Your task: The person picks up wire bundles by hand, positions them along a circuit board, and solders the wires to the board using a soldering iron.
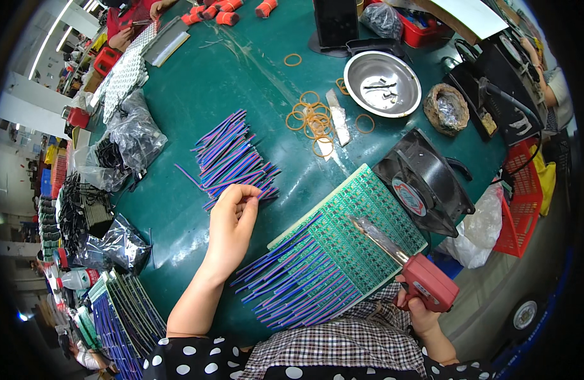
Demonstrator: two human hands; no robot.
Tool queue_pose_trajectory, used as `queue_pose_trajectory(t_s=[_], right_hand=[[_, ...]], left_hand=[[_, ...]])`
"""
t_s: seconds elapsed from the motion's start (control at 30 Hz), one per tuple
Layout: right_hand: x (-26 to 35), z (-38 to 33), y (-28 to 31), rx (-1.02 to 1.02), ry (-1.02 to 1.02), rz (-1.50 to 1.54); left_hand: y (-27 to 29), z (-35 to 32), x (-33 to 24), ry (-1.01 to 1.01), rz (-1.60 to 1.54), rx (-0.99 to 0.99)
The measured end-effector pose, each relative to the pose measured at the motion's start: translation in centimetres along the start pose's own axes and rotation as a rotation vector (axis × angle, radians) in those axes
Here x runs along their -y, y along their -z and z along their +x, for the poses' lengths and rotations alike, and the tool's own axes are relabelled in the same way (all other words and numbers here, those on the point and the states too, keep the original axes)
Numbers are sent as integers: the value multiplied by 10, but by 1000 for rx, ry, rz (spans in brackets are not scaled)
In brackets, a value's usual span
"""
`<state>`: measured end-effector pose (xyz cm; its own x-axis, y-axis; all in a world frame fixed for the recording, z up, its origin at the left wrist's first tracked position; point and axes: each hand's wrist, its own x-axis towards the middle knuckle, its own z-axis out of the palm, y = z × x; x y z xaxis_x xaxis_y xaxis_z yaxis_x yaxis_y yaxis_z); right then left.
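Note:
My left hand (235, 212) is at the near edge of a loose pile of blue and purple wires (232, 155). Its thumb and fingertips are pinched together; what is between them, if anything, is too hidden to name. A red soldering gun (429, 283) is gripped in my right hand (423, 316), its long metal tip (375, 235) pointing up and left over a green circuit board panel (368, 206). Rows of blue and purple wires (304, 282) stick out from the panel's lower left side toward me.
A black fan (422, 190) stands against the panel's right side. Beyond are rubber bands (314, 117), a metal bowl (368, 60), and a rough brown pot (446, 109). Plastic bags (137, 130) lie left; wired boards (124, 310) stand lower left. Another person (130, 19) works at the far left.

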<state>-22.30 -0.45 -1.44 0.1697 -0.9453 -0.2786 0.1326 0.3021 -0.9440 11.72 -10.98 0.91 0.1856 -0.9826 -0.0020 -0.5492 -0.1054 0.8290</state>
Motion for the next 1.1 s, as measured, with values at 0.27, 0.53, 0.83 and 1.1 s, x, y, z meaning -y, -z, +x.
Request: queue_pose_trajectory(t_s=[0.27,0.53,0.83,1.1], right_hand=[[1,0,3,40,-2,-76],[-2,-4,0,17,14,-20],[-6,-4,1,3,98,-52],[0,1,-1,46,5,-83]], left_hand=[[5,3,0,354,-548,242],[10,16,5,457,-956,154],[10,14,3,454,-975,23],[-12,-10,-44,286,-611,299]])
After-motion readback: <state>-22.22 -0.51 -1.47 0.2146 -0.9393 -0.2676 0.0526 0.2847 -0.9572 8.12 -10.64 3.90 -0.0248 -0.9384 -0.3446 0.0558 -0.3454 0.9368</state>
